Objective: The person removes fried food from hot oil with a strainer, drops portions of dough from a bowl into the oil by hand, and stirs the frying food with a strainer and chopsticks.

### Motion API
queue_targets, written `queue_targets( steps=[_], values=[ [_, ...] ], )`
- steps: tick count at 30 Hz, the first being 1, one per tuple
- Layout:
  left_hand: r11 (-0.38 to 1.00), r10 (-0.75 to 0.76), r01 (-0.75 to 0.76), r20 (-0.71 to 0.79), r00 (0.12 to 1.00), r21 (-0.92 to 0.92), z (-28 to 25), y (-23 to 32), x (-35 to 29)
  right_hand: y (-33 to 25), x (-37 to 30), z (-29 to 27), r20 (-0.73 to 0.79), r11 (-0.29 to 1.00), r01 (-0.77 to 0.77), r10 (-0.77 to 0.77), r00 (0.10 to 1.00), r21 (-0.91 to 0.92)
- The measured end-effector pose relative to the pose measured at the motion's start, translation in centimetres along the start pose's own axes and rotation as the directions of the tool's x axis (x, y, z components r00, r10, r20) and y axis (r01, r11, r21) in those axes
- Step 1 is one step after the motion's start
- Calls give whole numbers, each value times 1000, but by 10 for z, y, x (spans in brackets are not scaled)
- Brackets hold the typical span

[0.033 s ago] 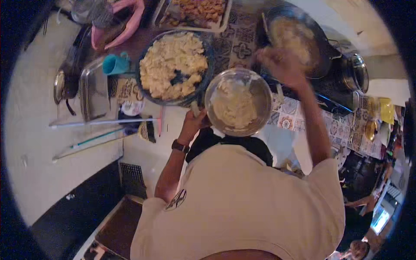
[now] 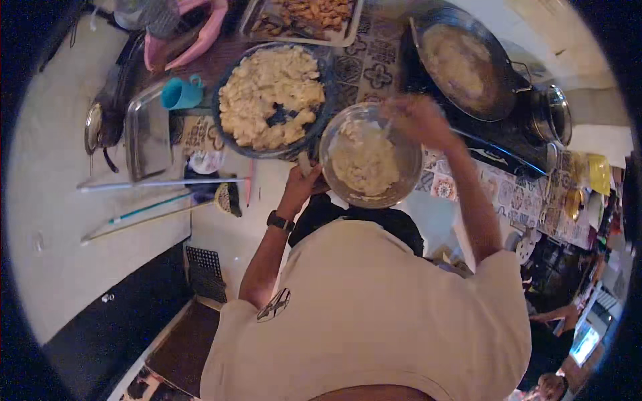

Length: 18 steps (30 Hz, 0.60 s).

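Observation:
My left hand (image 2: pixel 304 186) grips the near-left side of a round metal bowl (image 2: pixel 326 150). Inside the bowl lies a pale, wet, batter-like mixture (image 2: pixel 364 160). Over the bowl's far-right rim is my right hand (image 2: pixel 422 121), its fingers blurred by motion, so whether they hold anything cannot be made out. Left of the bowl, a large round dark-blue dish (image 2: pixel 231 143) is heaped with pale coated pieces (image 2: pixel 267 93), with a dark gap near its middle. A wok (image 2: pixel 505 100) with pale, bubbling-looking contents (image 2: pixel 458 63) sits on the stove at the far right.
A tray (image 2: pixel 353 30) of browned fried pieces (image 2: pixel 307 17) stands at the back. Left of the dish are a turquoise mug (image 2: pixel 180 93), a clear rectangular container (image 2: pixel 148 144) and a pink-rimmed basin (image 2: pixel 214 30). A lidded pot (image 2: pixel 555 117) stands beside the wok. Broom-like poles (image 2: pixel 160 185) are at the left.
My right hand has moved from beside the wok back toward me, onto the far-right rim of the bowl. My left hand still holds the bowl.

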<state>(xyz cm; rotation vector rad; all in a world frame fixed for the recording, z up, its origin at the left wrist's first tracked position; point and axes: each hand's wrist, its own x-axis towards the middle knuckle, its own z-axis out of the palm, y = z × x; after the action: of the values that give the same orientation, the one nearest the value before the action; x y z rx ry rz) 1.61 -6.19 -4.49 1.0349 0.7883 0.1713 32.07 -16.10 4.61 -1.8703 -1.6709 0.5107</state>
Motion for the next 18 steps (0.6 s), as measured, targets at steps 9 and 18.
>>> queue_targets(
  steps=[9,18],
  values=[
    [996,-2,-1,-26,1000,-86,1,-11,5,17,-30,191,300,977,-115,165,940,-178],
    [999,37,-38,-46,998,-18,7,-8,-4,-2,-41,188,140,959,83,-45,989,-272]
  ],
)
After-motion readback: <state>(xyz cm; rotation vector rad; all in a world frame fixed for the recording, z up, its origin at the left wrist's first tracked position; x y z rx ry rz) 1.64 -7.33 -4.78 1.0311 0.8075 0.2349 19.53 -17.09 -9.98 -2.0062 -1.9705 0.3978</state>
